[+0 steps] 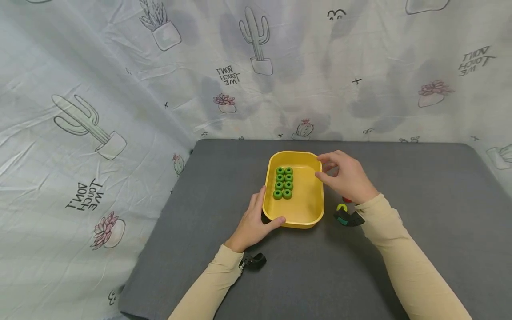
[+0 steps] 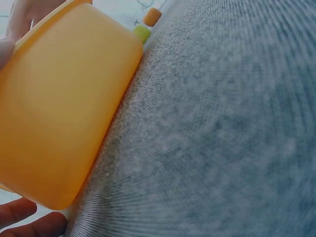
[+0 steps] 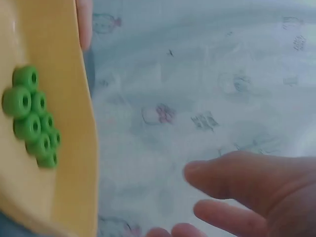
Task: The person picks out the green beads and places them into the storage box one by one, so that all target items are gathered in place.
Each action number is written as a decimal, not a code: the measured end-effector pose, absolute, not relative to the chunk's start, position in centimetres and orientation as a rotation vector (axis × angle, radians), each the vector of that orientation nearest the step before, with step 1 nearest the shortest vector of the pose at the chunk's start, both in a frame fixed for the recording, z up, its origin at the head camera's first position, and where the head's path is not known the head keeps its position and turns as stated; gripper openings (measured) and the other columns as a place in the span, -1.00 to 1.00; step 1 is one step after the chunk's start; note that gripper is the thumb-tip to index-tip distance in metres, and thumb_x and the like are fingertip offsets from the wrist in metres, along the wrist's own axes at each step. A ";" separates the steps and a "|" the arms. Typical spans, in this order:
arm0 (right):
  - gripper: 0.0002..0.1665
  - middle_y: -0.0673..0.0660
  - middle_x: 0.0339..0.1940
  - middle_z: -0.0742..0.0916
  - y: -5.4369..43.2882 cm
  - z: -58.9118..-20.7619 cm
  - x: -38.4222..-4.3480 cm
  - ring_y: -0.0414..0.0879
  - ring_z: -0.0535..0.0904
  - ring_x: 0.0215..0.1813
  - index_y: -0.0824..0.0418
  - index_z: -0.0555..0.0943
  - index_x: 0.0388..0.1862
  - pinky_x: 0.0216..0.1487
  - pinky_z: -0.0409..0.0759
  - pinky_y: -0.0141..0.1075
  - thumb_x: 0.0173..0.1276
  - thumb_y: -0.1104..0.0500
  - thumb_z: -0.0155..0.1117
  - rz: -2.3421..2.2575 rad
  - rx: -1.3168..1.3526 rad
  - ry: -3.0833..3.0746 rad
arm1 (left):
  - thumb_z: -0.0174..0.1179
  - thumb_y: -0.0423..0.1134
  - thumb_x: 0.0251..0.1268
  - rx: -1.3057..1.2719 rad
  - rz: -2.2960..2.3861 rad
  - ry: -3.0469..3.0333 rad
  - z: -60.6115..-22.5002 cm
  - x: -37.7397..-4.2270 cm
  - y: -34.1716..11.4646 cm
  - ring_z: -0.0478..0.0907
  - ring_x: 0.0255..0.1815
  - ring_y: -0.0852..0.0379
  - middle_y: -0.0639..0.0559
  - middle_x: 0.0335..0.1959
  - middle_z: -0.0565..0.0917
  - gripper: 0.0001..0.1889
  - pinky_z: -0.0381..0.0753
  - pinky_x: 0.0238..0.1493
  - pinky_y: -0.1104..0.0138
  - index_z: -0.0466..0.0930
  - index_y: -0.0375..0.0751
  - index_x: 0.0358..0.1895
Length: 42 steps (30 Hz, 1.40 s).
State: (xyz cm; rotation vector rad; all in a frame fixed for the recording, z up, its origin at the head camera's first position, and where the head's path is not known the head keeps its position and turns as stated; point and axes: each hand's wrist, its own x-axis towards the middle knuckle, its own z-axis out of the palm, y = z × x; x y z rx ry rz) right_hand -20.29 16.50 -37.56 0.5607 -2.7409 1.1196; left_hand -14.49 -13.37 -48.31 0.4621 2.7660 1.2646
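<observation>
A yellow plastic tray (image 1: 308, 200) with rounded corners stands on the grey table. Several green beads (image 1: 288, 185), short cylinders with holes, sit in two lined-up columns in its left half; they also show inside the tray in the right wrist view. My left hand (image 1: 252, 226) holds the tray's near left corner, thumb over the front rim and fingers along the left wall. At the right rim is my right hand (image 1: 346, 175), thumb and fingers apart with nothing between them. A gap shows between its thumb (image 3: 212, 173) and the tray wall in the right wrist view.
By my right wrist lies a yellow-green bead (image 1: 342, 207), with a red piece (image 1: 347, 200) partly hidden beneath the hand. An orange bead (image 2: 152, 17) shows past the tray in the left wrist view. A printed cactus curtain (image 1: 304, 89) hangs behind the table (image 1: 304, 275).
</observation>
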 end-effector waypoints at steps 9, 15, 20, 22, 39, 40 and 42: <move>-0.27 0.42 0.46 0.46 19.5 -36.9 -18.0 0.40 0.38 0.38 0.33 0.44 0.50 0.33 0.36 0.32 0.53 -0.05 0.34 0.922 0.429 -2.676 | 0.33 0.34 0.29 0.458 1.250 2.776 -48.4 -14.7 -13.7 0.37 0.40 0.06 -0.01 0.54 0.21 0.16 0.42 0.44 -0.03 -0.31 0.24 0.73; -0.04 0.53 0.66 0.09 20.0 -36.3 -16.9 0.61 -0.14 0.62 0.27 0.15 0.69 0.44 -0.05 0.56 0.60 -0.28 0.13 0.884 0.380 -2.808 | 0.34 0.33 0.29 0.464 1.258 2.777 -48.3 -14.9 -13.9 0.37 0.42 0.04 -0.02 0.54 0.21 0.16 0.41 0.44 -0.05 -0.29 0.21 0.73; 0.03 0.40 0.73 -0.17 19.8 -36.1 -16.6 0.61 -0.51 0.62 0.08 0.07 0.74 0.22 -0.28 0.76 0.55 -0.46 -0.01 0.781 0.274 -2.875 | 0.34 0.33 0.29 0.455 1.260 2.784 -48.3 -14.9 -14.1 0.37 0.42 0.03 0.01 0.54 0.21 0.16 0.42 0.43 -0.05 -0.28 0.21 0.73; 0.02 0.37 0.74 -0.21 19.7 -36.2 -16.6 0.59 -0.58 0.61 0.08 0.09 0.74 0.18 -0.33 0.78 0.55 -0.47 -0.01 0.754 0.260 -2.854 | 0.34 0.33 0.29 0.447 1.255 2.783 -48.4 -14.9 -14.2 0.37 0.42 0.03 0.02 0.54 0.21 0.16 0.41 0.44 -0.05 -0.29 0.20 0.73; 0.06 0.32 0.74 -0.25 19.8 -36.2 -16.5 0.53 -0.66 0.60 0.04 0.08 0.74 0.13 -0.36 0.80 0.50 -0.49 0.05 0.728 0.234 -2.838 | 0.23 0.35 0.38 0.454 1.235 2.793 -47.0 -15.0 -15.0 0.30 0.51 -0.02 -0.05 0.57 0.15 0.09 0.36 0.47 -0.11 -0.26 0.10 0.74; 0.06 0.32 0.74 -0.25 19.8 -36.2 -16.4 0.53 -0.66 0.60 0.04 0.08 0.74 0.13 -0.37 0.80 0.50 -0.49 0.05 0.730 0.233 -2.839 | 0.21 0.34 0.41 0.475 1.220 2.812 -46.3 -15.2 -15.1 0.27 0.55 -0.04 -0.06 0.60 0.13 0.07 0.34 0.48 -0.13 -0.24 0.07 0.74; 0.06 0.32 0.74 -0.25 19.8 -36.2 -16.3 0.54 -0.65 0.60 0.04 0.08 0.74 0.14 -0.37 0.79 0.50 -0.49 0.05 0.731 0.233 -2.840 | 0.17 0.31 0.46 0.532 1.138 2.878 -44.7 -15.7 -15.2 0.19 0.62 -0.09 -0.08 0.65 0.08 -0.01 0.30 0.50 -0.17 -0.17 0.09 0.74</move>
